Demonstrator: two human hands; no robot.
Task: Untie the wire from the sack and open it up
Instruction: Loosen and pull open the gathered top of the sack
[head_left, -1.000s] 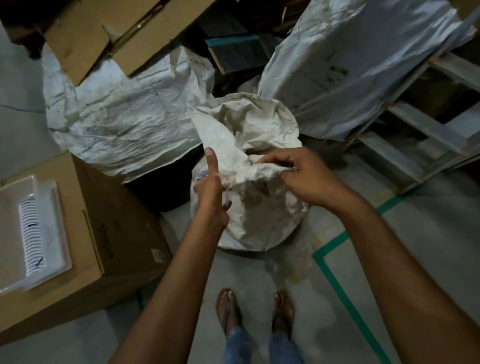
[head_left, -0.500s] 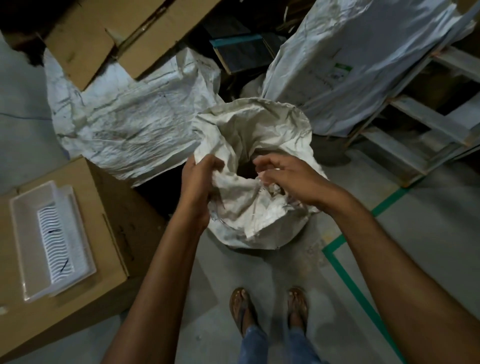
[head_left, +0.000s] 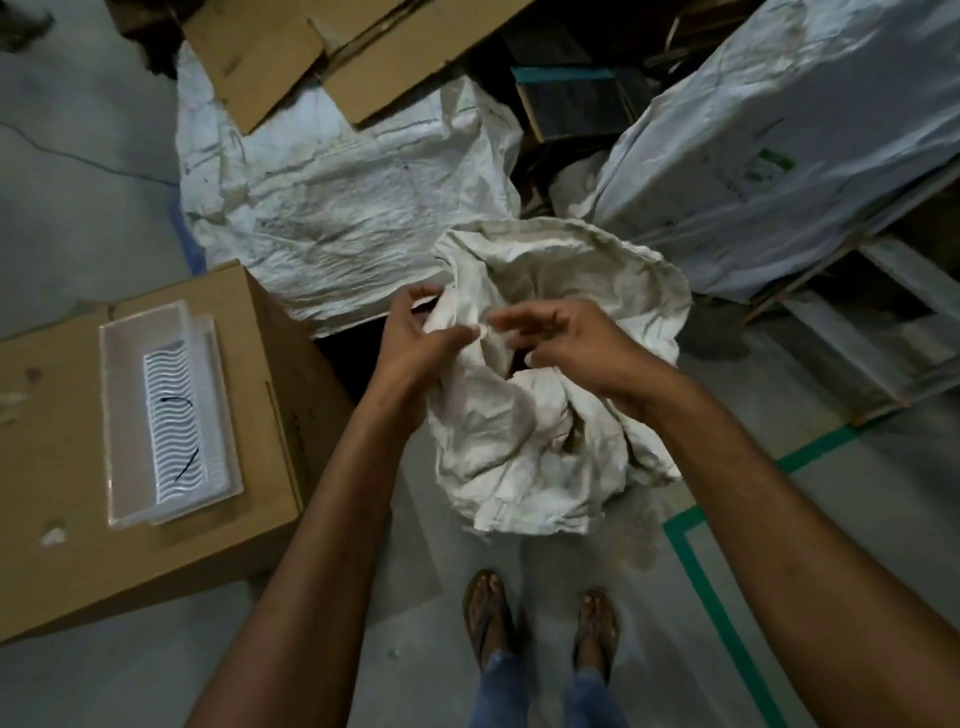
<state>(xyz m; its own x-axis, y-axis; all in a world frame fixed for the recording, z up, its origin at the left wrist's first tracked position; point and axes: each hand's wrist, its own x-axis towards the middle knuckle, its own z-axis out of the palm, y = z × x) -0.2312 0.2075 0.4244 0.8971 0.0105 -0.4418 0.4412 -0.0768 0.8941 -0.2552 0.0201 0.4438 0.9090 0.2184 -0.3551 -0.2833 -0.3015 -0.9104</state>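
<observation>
The left hand (head_left: 415, 345) grips a fold of the sack (head_left: 519, 452) at its rim, likely anchoring the mouth for spreading; the right hand (head_left: 571, 345) reaches just beside it, fingers blurred, its hold impossible to tell. The sack stands beneath both hands, mouth loose; no wire shows there.

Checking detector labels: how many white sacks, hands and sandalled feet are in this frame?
White sacks: 3 (small sack, left sack, right sack)
Hands: 2 (left hand, right hand)
Sandalled feet: 2 (left foot, right foot)
Total: 7
A pale scrap between the two big sacks is too unclear to count.
</observation>
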